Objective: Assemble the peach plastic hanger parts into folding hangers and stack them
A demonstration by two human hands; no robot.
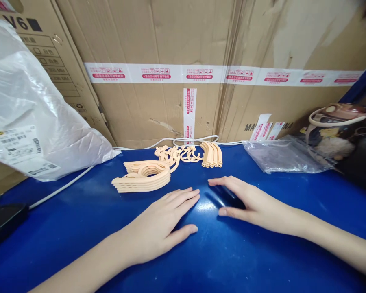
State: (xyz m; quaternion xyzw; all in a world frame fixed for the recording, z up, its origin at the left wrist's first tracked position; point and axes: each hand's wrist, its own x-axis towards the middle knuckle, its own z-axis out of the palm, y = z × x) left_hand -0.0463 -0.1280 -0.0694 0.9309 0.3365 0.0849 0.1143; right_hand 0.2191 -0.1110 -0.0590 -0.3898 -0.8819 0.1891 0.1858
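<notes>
My left hand (167, 221) lies flat on the blue table (177, 272), fingers stretched out and thumb apart, holding nothing. To its right, my right hand (244, 199) hovers or rests at the table with thumb and fingers apart and nothing between them. Just beyond my left hand is a stack of cream plastic hanger parts (143, 183) with curved cut-outs. Behind it lies a heap of cream hooks (190, 154). A group of curved cream arm pieces (212, 154) sits side by side at the right of the hooks.
Large cardboard boxes (158, 36) wall off the back. A white plastic parcel (33, 106) leans at the left, near a black object (6, 224) and a white cable (61, 187). At the right lie a clear plastic bag (280, 154) and a dark bag with a fluffy charm (338, 146).
</notes>
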